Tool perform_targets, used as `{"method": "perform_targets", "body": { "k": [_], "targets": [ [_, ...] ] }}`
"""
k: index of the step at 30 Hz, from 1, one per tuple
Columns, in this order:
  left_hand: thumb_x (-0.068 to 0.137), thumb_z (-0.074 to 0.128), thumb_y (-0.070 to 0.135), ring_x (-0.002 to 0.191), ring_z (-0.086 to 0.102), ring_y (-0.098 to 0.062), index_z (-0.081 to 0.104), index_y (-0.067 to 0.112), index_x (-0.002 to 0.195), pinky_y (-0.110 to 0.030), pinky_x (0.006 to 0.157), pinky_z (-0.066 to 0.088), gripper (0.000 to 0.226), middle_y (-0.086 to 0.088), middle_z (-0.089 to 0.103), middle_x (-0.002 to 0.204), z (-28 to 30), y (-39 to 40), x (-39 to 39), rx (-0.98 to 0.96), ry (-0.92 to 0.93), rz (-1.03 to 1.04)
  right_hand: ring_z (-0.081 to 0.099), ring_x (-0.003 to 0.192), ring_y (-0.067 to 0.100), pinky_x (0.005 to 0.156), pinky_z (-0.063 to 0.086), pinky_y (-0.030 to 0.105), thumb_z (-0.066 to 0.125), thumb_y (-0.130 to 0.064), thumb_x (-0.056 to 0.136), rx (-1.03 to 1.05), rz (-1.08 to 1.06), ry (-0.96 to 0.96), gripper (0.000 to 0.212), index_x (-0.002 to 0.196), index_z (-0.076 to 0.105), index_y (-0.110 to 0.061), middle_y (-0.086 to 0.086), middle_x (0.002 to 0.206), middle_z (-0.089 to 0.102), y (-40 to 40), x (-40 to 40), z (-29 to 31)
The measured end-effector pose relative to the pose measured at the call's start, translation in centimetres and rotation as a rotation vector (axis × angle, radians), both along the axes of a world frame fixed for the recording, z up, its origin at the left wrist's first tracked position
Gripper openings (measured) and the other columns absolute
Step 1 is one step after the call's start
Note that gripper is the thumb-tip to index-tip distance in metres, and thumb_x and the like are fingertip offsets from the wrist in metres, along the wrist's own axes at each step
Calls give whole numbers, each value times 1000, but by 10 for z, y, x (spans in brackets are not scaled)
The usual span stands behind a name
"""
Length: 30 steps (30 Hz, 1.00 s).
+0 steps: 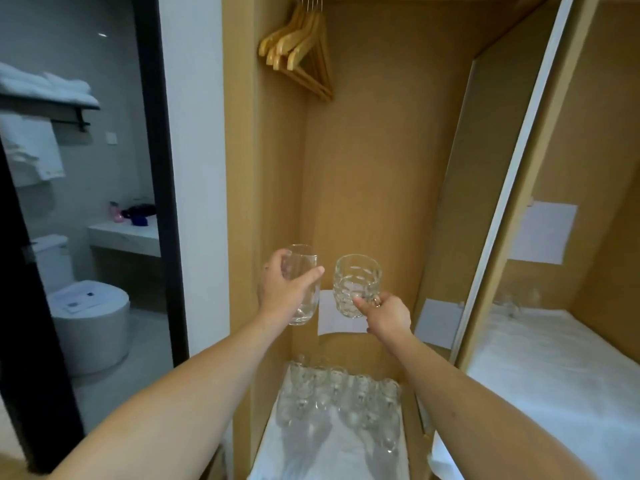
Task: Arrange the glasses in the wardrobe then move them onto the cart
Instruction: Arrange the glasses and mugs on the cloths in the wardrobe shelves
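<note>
Head view: left grip [282, 292] clasps smooth glass [304, 285]; right grip [388, 315] pinches dimpled mug [356, 285].

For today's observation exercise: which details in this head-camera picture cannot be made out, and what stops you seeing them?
- Glasses on the shelf: blurred and overlapping, so no exact count.
- White-covered shelf: front cut off by the bottom edge.
- Smooth glass: left side hidden by the left hand.
- Cart: nowhere in view.
</note>
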<state>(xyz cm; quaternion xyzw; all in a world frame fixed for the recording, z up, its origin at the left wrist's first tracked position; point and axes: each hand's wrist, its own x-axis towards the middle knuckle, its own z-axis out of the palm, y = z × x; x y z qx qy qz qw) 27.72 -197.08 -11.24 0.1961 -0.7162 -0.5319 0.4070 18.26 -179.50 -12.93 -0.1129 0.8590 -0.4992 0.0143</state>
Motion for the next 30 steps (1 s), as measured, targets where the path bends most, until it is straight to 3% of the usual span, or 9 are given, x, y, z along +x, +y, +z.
{"method": "perform_targets", "body": {
  "k": [6, 8, 11, 16, 20, 24, 26, 28, 30],
  "targets": [
    [64, 86, 57, 113, 55, -15, 54, 38, 121, -32, 90, 44, 68, 6, 54, 124, 5, 34, -4, 5, 23, -74, 70, 85, 27, 85, 58, 44, 72, -56, 87, -41, -48, -3, 36, 85, 61, -21, 4, 86, 71, 41, 6, 4],
    [61, 85, 61, 114, 56, -16, 55, 38, 122, -38, 96, 49, 72, 5, 55, 125, 5, 52, -7, 5, 17, -111, 70, 82, 26, 80, 59, 41, 72, -56, 87, -41, -48, 10, 35, 87, 65, -21, 2, 84, 71, 61, 5, 5],
    [57, 82, 66, 115, 57, -16, 55, 38, 125, -45, 101, 49, 78, 5, 57, 127, 6, 84, -12, -12, 2, -134, 68, 78, 25, 69, 53, 34, 73, -55, 87, -50, -37, 26, 35, 76, 57, -26, 0, 77, 68, 96, 3, 4],
    [63, 84, 61, 120, 57, -19, 54, 37, 127, -47, 104, 48, 75, 4, 59, 131, 5, 155, -26, 22, -7, -184, 69, 86, 29, 82, 60, 48, 77, -47, 87, -150, -36, -7, 29, 93, 68, -20, 2, 85, 71, 169, -3, -2],
    [68, 84, 60, 120, 56, -19, 51, 35, 132, -42, 101, 47, 76, 7, 59, 130, 1, 221, -37, 13, -40, -201, 63, 72, 24, 79, 59, 50, 78, -45, 86, -156, -69, -47, 33, 84, 64, -15, 1, 74, 65, 238, -11, -7],
    [71, 82, 60, 120, 56, -19, 48, 32, 136, -46, 105, 47, 79, 5, 57, 131, -5, 285, -51, 17, -69, -238, 56, 67, 23, 77, 58, 52, 79, -42, 85, -152, -120, -59, 45, 71, 47, -14, 4, 70, 55, 311, -19, -12],
    [71, 82, 59, 114, 58, -15, 51, 36, 130, -39, 98, 49, 70, 9, 60, 124, -7, 319, -57, 28, -81, -248, 55, 65, 24, 76, 57, 52, 79, -41, 85, -151, -143, -57, 45, 70, 46, -15, 5, 68, 55, 344, -22, -15],
    [70, 83, 57, 104, 61, -8, 55, 45, 110, -28, 83, 49, 50, 17, 64, 108, -8, 352, -62, 31, -75, -241, 55, 63, 24, 77, 57, 54, 78, -41, 86, -120, -164, -59, 45, 70, 45, -15, 6, 66, 56, 376, -25, -19],
    [69, 84, 55, 101, 64, -9, 57, 41, 107, -29, 80, 50, 48, 16, 67, 104, -10, 382, -68, 21, -87, -247, 54, 62, 23, 77, 57, 54, 77, -42, 86, -91, -184, -76, 46, 71, 43, -16, 6, 67, 54, 403, -30, -24]
  ]
}}
